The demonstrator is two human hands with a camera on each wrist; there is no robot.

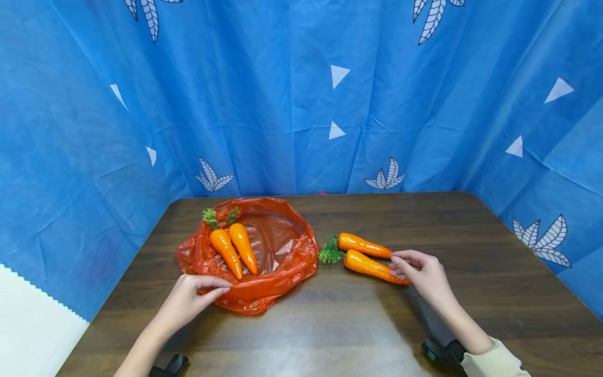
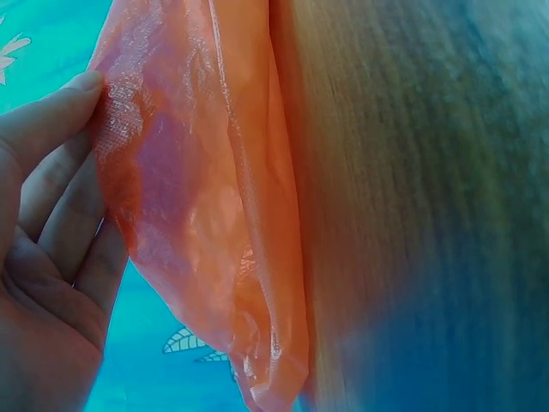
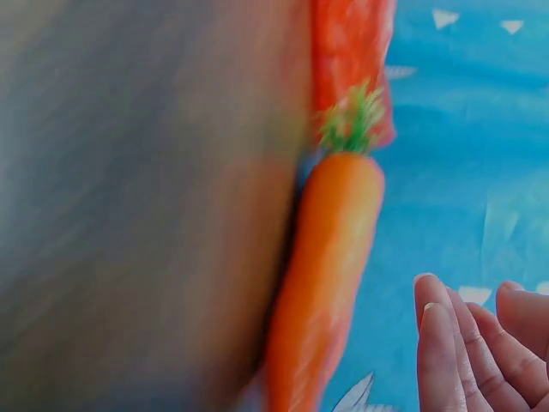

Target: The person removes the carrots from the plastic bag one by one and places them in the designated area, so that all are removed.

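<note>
On the left of the table lies a red plastic bag with its mouth spread wide. My left hand pinches the bag's near rim between thumb and fingers, and the left wrist view shows the thin film in that grip. Two carrots with green tops, one left of the other, lie at the bag's left side. Right of the bag, two more carrots lie side by side, tops toward the bag. My right hand hovers over their tips, fingers loosely extended, apart from the carrot in the right wrist view.
The brown wooden table carries all of this. A blue curtain with leaf and triangle prints closes off the back and sides. A white surface shows at the lower left. Dark devices are strapped at both wrists.
</note>
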